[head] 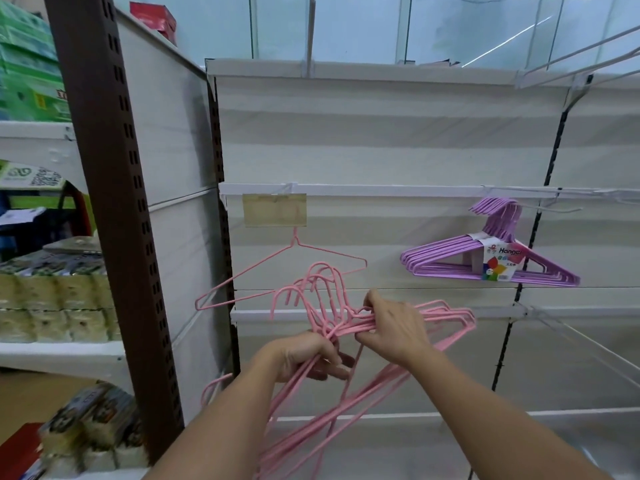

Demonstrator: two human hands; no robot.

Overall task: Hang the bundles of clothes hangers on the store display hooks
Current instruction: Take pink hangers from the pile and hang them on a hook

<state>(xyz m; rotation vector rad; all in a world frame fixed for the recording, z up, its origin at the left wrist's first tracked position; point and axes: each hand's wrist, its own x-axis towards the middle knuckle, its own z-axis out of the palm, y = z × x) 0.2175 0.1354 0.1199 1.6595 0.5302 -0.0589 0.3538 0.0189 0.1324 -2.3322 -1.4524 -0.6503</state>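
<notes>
A loose bundle of pink hangers (323, 299) is held in front of the white display panel, hooks up and to the left, bars trailing down and to the right. My left hand (308, 358) grips the bundle from below, near the necks. Just right of the necks, my right hand (391, 327) pinches the wires from above. A single pink hanger (294, 261) hangs from a hook under a blank price tag (274, 210). At the right, a labelled bundle of purple hangers (491, 261) hangs on a white hook (554, 210).
A brown slotted upright (114, 202) stands at the left, with shelves of packaged goods (52, 296) behind it. White wire hooks (588, 348) stick out at the lower right. Green boxes (27, 64) fill the upper left shelf.
</notes>
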